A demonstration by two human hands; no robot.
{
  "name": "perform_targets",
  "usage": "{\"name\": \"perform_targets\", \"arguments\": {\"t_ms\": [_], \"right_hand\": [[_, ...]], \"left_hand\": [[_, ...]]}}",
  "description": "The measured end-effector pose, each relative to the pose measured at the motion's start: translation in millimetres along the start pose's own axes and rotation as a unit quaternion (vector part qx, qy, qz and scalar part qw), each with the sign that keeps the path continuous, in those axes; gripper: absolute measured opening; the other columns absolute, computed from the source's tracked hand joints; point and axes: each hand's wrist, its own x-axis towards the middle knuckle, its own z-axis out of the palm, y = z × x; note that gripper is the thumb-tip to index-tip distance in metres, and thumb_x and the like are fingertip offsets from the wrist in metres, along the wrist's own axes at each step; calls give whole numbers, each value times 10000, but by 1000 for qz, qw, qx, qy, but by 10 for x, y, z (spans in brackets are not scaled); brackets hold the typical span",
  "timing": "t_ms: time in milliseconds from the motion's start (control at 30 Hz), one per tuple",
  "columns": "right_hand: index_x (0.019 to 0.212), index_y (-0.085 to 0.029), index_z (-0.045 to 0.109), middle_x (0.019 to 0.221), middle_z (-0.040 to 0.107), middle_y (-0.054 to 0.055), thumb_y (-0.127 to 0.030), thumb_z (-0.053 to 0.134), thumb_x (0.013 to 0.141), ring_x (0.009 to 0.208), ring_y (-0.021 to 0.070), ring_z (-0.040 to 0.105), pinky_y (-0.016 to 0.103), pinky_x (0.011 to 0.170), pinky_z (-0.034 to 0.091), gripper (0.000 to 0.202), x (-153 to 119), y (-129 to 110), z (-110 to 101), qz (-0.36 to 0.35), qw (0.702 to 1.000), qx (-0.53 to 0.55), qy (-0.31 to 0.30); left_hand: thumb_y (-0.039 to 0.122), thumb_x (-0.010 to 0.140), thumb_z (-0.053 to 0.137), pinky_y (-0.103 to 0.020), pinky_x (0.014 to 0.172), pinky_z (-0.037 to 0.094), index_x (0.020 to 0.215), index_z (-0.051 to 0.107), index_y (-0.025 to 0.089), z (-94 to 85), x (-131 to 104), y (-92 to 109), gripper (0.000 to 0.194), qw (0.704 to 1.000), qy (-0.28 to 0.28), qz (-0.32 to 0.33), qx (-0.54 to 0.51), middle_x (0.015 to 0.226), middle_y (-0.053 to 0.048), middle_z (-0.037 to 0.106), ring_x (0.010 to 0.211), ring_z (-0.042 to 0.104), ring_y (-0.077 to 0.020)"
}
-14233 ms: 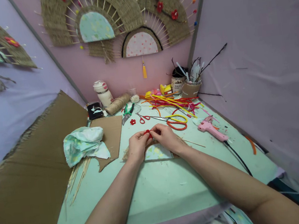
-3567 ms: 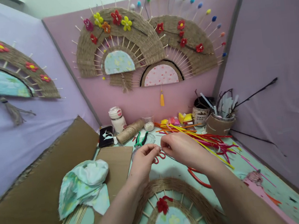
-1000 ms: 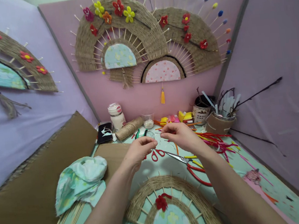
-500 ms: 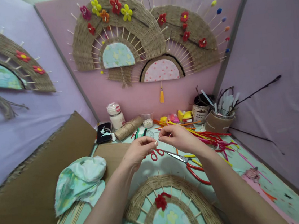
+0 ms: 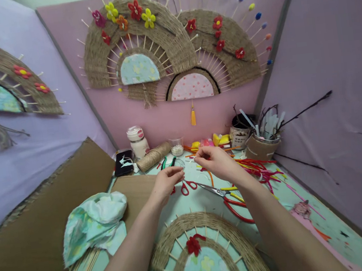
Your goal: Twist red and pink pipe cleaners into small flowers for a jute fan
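Observation:
My left hand (image 5: 168, 183) is above the table with thumb and fingers pressed together; anything between them is too small to tell. Higher and to the right, my right hand (image 5: 216, 162) pinches what looks like a tiny white piece (image 5: 192, 160) at its fingertips. The two hands are apart. Below them, red-handled scissors (image 5: 189, 187) and larger shears (image 5: 219, 191) lie on the table. Nearest me lies a woven twine fan (image 5: 167, 238) with a fabric centre (image 5: 207, 270) and a red fuzzy flower (image 5: 193, 245).
Crumpled floral cloth (image 5: 94, 221) and cardboard (image 5: 54, 204) are on the left. At the back stand a white bottle (image 5: 138, 143), a twine roll (image 5: 153, 156) and a cup of small white bits (image 5: 177, 147). Pipe cleaners (image 5: 260, 167) and a pot of twigs (image 5: 263, 146) are right.
My hands have drawn apart: the left went a little left and down, while the right stayed nearly in place with a white bit at its fingertips. The view has shifted slightly.

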Motion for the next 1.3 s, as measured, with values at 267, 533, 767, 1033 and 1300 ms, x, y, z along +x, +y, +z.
{"name": "perform_targets", "arguments": {"t_ms": [267, 533, 767, 1033, 1300], "right_hand": [[712, -157, 592, 646, 598, -3, -247, 505, 764, 578, 106, 483, 213, 527, 319, 136, -23, 60, 79, -10, 997, -21, -70], [669, -170, 556, 615, 597, -16, -214, 508, 763, 564, 98, 478, 209, 510, 279, 114, -89, -23, 111, -26, 989, -77, -120], [616, -175, 586, 572, 594, -14, -181, 547, 730, 535, 99, 463, 222, 492, 243, 120, -113, -23, 143, -24, 982, -130, -136], [703, -164, 611, 618, 583, -16, -187, 535, 738, 551, 95, 468, 207, 512, 294, 87, -72, -24, 113, -27, 993, -48, -108], [739, -157, 644, 656, 602, -9, -188, 521, 760, 603, 103, 484, 216, 572, 349, 129, -24, -52, 103, -46, 996, 26, -74]], "left_hand": [[410, 707, 666, -332, 918, 403, 979, 647, 145, -8, -145, 254, 381, 998, -32, 34, -42, 1070, -120, 661, 1030, 586, -209], [577, 736, 571, -286, 699, 445, 834, 596, 148, 72, -262, 298, 441, 985, -122, -104, -66, 787, -65, 660, 693, 615, -134], [413, 630, 738, -270, 650, 452, 740, 557, 142, 125, -277, 275, 345, 987, -106, -102, -59, 656, -15, 605, 603, 561, -97], [330, 583, 771, -236, 605, 445, 700, 551, 148, 102, -265, 313, 309, 994, -49, -56, -75, 645, 0, 606, 597, 581, -100], [337, 620, 726, -216, 519, 348, 796, 666, 129, 24, -257, 339, 279, 998, -59, -36, -12, 654, -14, 608, 571, 515, -89]]}}
